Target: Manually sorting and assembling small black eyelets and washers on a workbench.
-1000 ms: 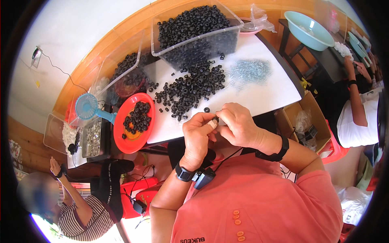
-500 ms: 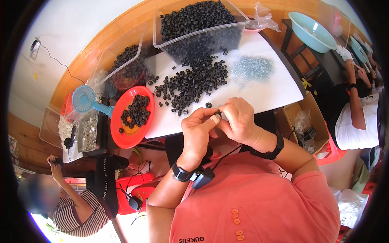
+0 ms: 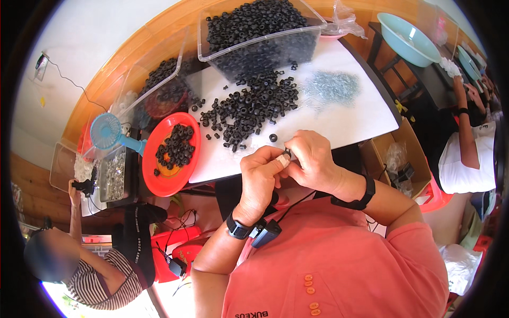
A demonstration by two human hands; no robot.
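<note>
A small black part [image 3: 288, 151] is sitting between the person's two hands, on the near side of the black pile [image 3: 252, 108], just past the table edge. Fingers are covering most of it, so which way it is pointing and how its long axis is lying cannot be told; only a dark, stubby bit is showing.

The pile is spreading over a smooth white tabletop [image 3: 366, 119], its pieces looking matte, rounded and ring-like, many showing a hole. One loose black ring [image 3: 273, 138] is lying between the pile and the hands, its hole facing up. To the right of the pile, thin, glassy, pale-blue bits [image 3: 331, 87] are forming a loose patch. Behind the pile, a clear plastic tub [image 3: 265, 41] is holding many more black pieces; to its left, a glossy red plate [image 3: 152, 184] is carrying a cluster of them.

The left hand [image 3: 260, 175] is pinching the part closely between thumb and forefinger. The right hand [image 3: 314, 163] is curling in against it, thumb and forefinger nearly together; whether these are also gripping it cannot be told.
</note>
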